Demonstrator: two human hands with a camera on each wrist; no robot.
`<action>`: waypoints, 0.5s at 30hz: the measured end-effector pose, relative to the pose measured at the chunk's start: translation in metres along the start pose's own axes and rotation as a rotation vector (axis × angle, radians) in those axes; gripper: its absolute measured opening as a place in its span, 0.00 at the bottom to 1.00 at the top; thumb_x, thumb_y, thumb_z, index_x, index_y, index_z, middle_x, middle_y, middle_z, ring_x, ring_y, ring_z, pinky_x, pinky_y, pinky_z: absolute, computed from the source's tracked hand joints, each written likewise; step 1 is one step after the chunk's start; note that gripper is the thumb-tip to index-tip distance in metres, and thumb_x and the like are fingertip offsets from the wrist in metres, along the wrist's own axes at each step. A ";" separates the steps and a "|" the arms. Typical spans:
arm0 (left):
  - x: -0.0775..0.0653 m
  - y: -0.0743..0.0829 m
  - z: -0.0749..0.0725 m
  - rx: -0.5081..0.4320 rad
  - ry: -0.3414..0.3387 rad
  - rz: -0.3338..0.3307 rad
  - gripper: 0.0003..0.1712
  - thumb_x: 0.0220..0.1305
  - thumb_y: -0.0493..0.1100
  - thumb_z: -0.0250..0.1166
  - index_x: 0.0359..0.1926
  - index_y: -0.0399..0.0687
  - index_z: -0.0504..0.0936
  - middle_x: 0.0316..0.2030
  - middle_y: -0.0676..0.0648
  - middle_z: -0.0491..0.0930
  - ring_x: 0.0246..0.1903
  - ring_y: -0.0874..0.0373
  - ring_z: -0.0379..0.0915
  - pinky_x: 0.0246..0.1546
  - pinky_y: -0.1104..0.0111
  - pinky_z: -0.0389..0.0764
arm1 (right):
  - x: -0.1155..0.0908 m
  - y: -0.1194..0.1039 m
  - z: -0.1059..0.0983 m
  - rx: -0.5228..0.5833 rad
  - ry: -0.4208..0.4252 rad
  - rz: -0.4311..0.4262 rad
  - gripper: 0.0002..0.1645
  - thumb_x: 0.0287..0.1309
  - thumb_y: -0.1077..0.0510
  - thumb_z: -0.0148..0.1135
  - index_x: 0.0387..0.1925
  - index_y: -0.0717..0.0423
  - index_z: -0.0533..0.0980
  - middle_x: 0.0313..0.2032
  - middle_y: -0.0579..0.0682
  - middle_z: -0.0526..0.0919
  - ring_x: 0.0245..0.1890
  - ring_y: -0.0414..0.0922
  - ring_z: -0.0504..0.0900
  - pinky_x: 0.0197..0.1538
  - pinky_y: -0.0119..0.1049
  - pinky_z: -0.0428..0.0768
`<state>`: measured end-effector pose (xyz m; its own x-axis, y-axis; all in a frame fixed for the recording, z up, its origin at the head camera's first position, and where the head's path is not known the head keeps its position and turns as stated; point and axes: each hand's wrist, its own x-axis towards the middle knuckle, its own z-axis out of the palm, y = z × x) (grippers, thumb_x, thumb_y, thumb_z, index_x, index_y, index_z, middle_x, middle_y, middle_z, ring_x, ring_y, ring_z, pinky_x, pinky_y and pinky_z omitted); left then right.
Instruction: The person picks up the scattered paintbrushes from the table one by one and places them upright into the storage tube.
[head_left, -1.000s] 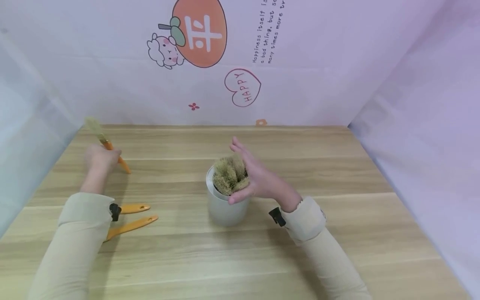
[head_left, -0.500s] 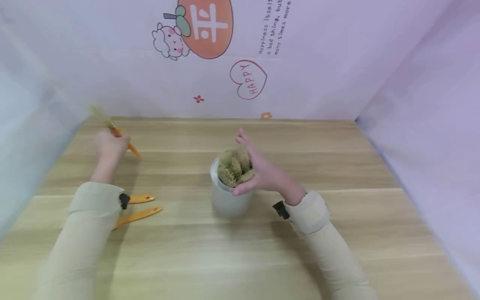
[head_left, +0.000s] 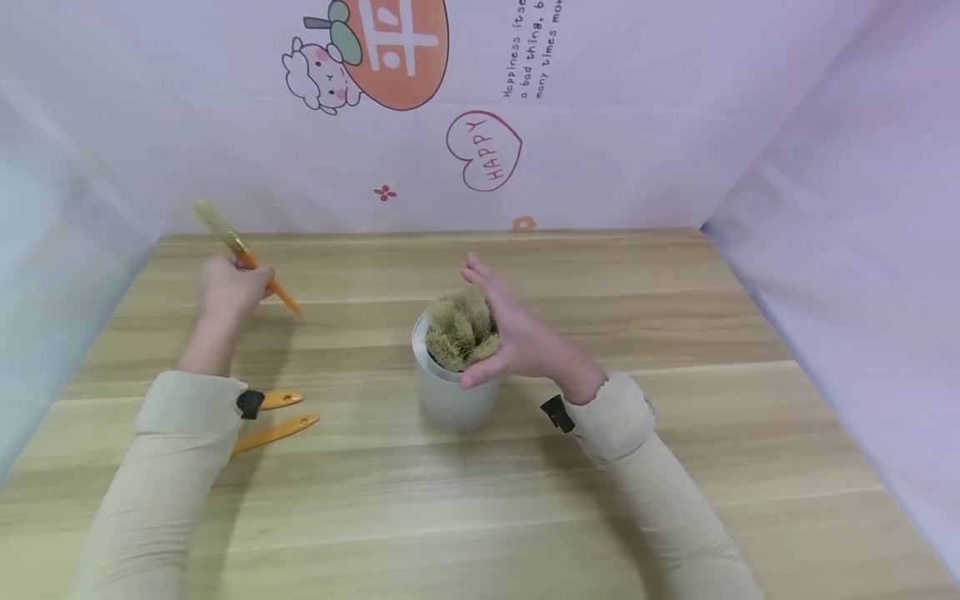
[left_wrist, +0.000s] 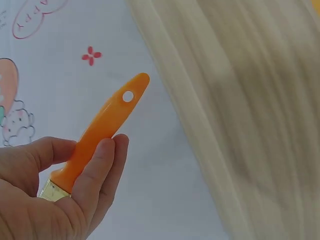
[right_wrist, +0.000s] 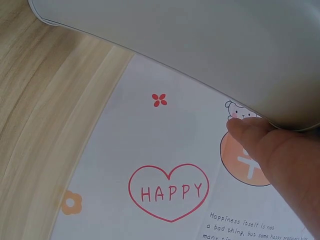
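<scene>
In the head view my left hand (head_left: 231,287) pinches a paintbrush (head_left: 273,287) by its orange handle, bristles pointing up and away to the left. The left wrist view shows thumb and fingers on the handle near the metal ferrule (left_wrist: 54,191), and the hole at the handle's end. My right hand (head_left: 521,340) lies against the right side of a pale cylindrical pot (head_left: 456,408), thumb at the near rim, fingers stretched out beyond the far side. Several tan bristly tufts (head_left: 456,325) fill the pot's top. In the right wrist view the pot's wall (right_wrist: 200,50) covers the upper part.
Two more orange handles (head_left: 277,431) lie on the wooden table (head_left: 405,517) beside my left forearm; the sleeve hides their other ends. A white printed cloth (head_left: 600,158) stands behind the table, with pale cloth walls on both sides.
My left hand has moved a little right and away from me with the paintbrush. My right hand stays at the pot. The head view has shifted slightly.
</scene>
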<state>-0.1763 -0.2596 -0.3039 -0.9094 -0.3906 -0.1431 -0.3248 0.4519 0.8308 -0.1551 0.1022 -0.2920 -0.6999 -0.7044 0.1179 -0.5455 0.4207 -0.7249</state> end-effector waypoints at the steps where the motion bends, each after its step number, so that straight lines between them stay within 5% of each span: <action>1: -0.002 0.002 -0.001 0.007 0.000 0.012 0.23 0.65 0.42 0.53 0.54 0.27 0.68 0.50 0.37 0.73 0.19 0.80 0.70 0.33 0.82 0.81 | 0.001 -0.001 0.000 0.003 0.001 -0.002 0.91 0.16 0.11 0.55 0.74 0.63 0.39 0.76 0.54 0.29 0.77 0.54 0.33 0.76 0.55 0.44; 7: -0.013 0.018 -0.003 0.060 0.015 0.054 0.23 0.64 0.44 0.53 0.53 0.31 0.70 0.49 0.35 0.76 0.18 0.82 0.70 0.27 0.83 0.78 | 0.006 -0.004 0.003 0.020 -0.003 -0.014 0.90 0.17 0.12 0.56 0.75 0.62 0.39 0.76 0.53 0.29 0.77 0.52 0.33 0.76 0.53 0.43; 15: -0.028 0.038 0.014 0.048 -0.012 0.124 0.22 0.65 0.44 0.53 0.54 0.31 0.69 0.45 0.39 0.75 0.24 0.75 0.72 0.29 0.83 0.78 | 0.001 -0.002 0.001 0.009 0.012 -0.013 0.89 0.17 0.12 0.54 0.74 0.63 0.40 0.76 0.55 0.29 0.77 0.57 0.35 0.75 0.57 0.44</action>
<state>-0.1668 -0.2205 -0.2757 -0.9463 -0.3198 -0.0471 -0.2212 0.5344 0.8158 -0.1541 0.1004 -0.2913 -0.6984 -0.7028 0.1354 -0.5503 0.4063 -0.7294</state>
